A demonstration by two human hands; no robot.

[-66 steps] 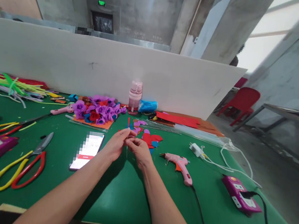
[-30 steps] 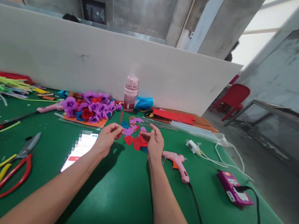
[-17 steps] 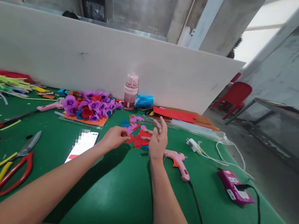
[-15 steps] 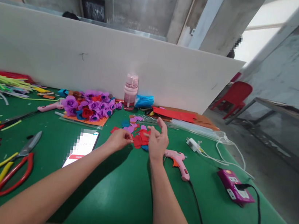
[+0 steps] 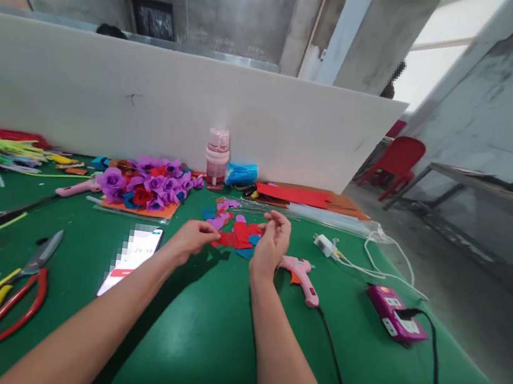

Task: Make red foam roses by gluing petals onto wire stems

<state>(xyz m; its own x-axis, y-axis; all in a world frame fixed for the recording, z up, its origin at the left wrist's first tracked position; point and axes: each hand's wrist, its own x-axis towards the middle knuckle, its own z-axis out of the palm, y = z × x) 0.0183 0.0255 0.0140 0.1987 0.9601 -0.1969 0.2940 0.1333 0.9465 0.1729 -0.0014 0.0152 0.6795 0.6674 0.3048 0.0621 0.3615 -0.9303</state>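
My left hand (image 5: 191, 240) pinches the edge of a red paper or felt piece (image 5: 227, 239) just above the green table. Beside the loose pile of red cut pieces (image 5: 244, 233), my right hand (image 5: 272, 241) has its fingers curled in toward the thumb; whatever may be between them is hidden. Purple scraps (image 5: 218, 220) and blue scraps (image 5: 243, 253) lie around the red ones. A pink glue gun (image 5: 304, 278) rests just right of my right wrist, its black cord trailing toward the front edge.
Left of centre are purple and red artificial flowers (image 5: 151, 184), with a phone (image 5: 131, 260) in front. Scissors (image 5: 32, 279) lie at the left. A pink bottle (image 5: 217, 160) stands near the white partition (image 5: 177, 106). A purple power box (image 5: 396, 314) and white charger (image 5: 325, 245) sit right.
My left hand has drawn slightly left and down, and the red piece in its fingers now shows clearly. My right hand's spread fingers have curled in. The view has shifted slightly.
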